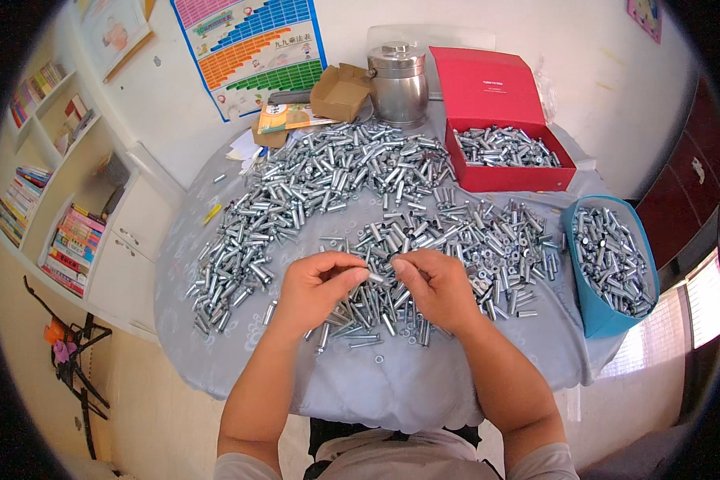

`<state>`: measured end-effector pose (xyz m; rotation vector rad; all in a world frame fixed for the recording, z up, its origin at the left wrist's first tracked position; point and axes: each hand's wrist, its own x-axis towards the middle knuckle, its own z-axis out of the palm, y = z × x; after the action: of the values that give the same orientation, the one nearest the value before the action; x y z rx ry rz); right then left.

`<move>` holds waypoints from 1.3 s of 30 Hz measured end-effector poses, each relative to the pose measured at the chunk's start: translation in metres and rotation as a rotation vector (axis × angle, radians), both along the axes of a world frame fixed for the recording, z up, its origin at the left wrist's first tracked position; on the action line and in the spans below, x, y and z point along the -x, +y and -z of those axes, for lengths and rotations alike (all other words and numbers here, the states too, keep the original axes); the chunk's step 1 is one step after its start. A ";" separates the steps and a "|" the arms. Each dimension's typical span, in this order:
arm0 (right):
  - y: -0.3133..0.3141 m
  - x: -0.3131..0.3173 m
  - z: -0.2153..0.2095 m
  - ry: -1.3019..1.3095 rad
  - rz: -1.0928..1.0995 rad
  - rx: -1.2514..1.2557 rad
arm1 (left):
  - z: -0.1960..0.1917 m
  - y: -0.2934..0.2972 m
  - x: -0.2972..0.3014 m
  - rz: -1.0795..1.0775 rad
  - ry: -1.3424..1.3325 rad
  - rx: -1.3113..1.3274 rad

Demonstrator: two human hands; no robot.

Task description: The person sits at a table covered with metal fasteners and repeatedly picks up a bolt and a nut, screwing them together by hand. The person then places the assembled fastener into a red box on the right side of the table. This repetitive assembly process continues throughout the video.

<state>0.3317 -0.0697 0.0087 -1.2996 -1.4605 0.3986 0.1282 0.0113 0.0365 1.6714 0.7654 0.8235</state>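
One small metal cylinder (376, 278) is at the centre of the frame, pinched by the grip of the left hand (328, 288). Just beside, the right hand (436, 288) curls its grip; what it holds, I cannot tell. Work seems partly done: smooth, shiny bolts (368, 306) and flat ring washers (488, 258) lie loose on the cloth-covered worktop (352, 376), while the blue bin (604, 318), at right, and the stiff red box (516, 178), upper right, are well filled.

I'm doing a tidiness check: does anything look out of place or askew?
A slim yellow object lies left of the metal fasteners, unlike them in colour. One small washer sits apart on their near side. The open cardboard box sits tilted beside the steel pot.
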 end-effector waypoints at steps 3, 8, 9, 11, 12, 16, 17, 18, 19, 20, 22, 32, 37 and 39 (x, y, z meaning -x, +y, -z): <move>-0.002 -0.006 -0.002 0.074 -0.054 0.143 | 0.001 0.001 -0.021 -0.013 -0.100 0.201; 0.001 -0.010 0.004 0.393 -0.097 0.223 | 0.022 0.001 -0.036 -0.048 -0.259 0.161; 0.001 -0.009 0.005 0.433 -0.096 0.233 | 0.025 0.000 -0.035 -0.056 -0.269 0.192; 0.002 -0.007 0.006 0.512 -0.094 0.252 | 0.028 -0.002 -0.035 -0.074 -0.289 0.254; 0.002 -0.009 0.007 0.384 -0.065 0.200 | 0.032 0.000 -0.034 -0.098 -0.289 0.289; 0.000 -0.004 -0.001 0.542 -0.075 0.210 | 0.035 0.003 -0.031 -0.081 -0.286 0.294; 0.003 -0.005 0.003 0.474 -0.086 0.213 | 0.035 0.003 -0.031 -0.077 -0.296 0.287; 0.005 -0.009 0.010 0.406 -0.093 0.215 | 0.036 0.003 -0.031 -0.068 -0.305 0.282; 0.005 -0.011 0.013 0.339 -0.100 0.218 | 0.037 0.003 -0.031 -0.063 -0.317 0.299; 0.004 -0.013 0.013 0.265 -0.075 0.240 | 0.038 0.003 -0.032 -0.057 -0.329 0.317; 0.003 -0.008 0.004 0.270 -0.056 0.162 | 0.040 0.004 -0.031 -0.062 -0.345 0.339; 0.002 -0.006 0.004 0.333 -0.026 0.170 | 0.044 0.003 -0.033 -0.029 -0.375 0.357; 0.003 -0.009 0.009 0.289 -0.050 0.206 | 0.045 0.002 -0.033 -0.033 -0.384 0.375; 0.000 -0.004 -0.002 0.374 -0.042 0.151 | 0.044 0.001 -0.034 -0.049 -0.393 0.383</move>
<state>0.3361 -0.0693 0.0108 -1.2341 -1.1605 0.7495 0.1620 0.0123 -0.0072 1.1118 0.6405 0.9371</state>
